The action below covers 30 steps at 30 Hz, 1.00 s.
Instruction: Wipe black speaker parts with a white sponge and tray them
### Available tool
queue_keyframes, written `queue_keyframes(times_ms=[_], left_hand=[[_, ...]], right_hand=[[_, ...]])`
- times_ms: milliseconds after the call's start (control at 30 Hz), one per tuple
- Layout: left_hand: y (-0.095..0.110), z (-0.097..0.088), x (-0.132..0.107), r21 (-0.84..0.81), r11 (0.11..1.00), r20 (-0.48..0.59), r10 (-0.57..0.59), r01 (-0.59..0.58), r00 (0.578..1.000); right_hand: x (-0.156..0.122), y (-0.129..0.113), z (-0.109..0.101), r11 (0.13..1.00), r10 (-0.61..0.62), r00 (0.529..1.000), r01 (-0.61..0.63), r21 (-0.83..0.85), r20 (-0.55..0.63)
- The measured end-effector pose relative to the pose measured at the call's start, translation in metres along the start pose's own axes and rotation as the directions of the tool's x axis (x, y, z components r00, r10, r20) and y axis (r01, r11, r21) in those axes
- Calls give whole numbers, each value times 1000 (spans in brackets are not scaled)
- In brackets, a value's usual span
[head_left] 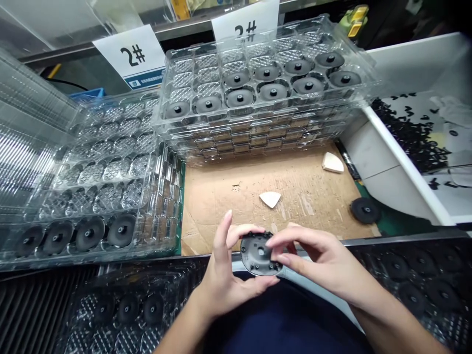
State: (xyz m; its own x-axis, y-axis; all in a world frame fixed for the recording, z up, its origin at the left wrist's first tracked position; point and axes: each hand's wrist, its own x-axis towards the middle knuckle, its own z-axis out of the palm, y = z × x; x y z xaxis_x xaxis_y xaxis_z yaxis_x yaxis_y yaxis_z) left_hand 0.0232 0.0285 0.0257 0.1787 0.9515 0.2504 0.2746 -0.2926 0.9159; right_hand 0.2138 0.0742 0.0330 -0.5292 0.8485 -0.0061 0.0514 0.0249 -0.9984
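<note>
Head view: black disc (257,253) held
Grip: narrow pinch by left hand (224,282), right hand (313,253)
Risk: disc dropped if pinch slips

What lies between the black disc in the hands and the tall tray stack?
A white wedge-shaped piece on brown cardboard, seen in the head view.

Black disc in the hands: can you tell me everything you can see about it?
The black disc is round and flat and looks like hard plastic. It has a hole in the middle, with small bumps and holes near its rim. Its face tilts up toward the camera. The left hand holds it from the left and below, while the right hand holds its right side, and those fingers hide part of it. It is held up near the table edge and seems to touch only the hands.
</note>
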Motion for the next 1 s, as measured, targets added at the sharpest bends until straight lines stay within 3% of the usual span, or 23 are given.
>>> queue_keyframes(times_ms=[200,300,367,567,667,867,1000], left_hand=[[2,0,-3,-193,962,160,-164,194,973],[1,3,-4,-233,945,211,-182,230,960],[0,5,-5,-247,936,227,-196,251,954],[-3,14,-7,-223,970,121,-75,101,990],[-4,16,-6,-222,974,102,-19,41,995],[-5,19,-7,-170,984,74,58,-45,996],[-3,22,-10,-163,987,37,3,4,999]], right_hand=[[9,-10,-7,933,115,943,-210,291,314],[7,-9,-8,866,119,916,-284,411,382],[5,-7,-8,866,100,919,-269,421,382],[-7,6,-5,799,187,942,-310,515,278],[-17,10,-3,863,202,972,-236,447,122],[-43,17,-10,974,51,982,-9,227,-181],[-56,22,-12,983,-175,959,159,-90,-224]])
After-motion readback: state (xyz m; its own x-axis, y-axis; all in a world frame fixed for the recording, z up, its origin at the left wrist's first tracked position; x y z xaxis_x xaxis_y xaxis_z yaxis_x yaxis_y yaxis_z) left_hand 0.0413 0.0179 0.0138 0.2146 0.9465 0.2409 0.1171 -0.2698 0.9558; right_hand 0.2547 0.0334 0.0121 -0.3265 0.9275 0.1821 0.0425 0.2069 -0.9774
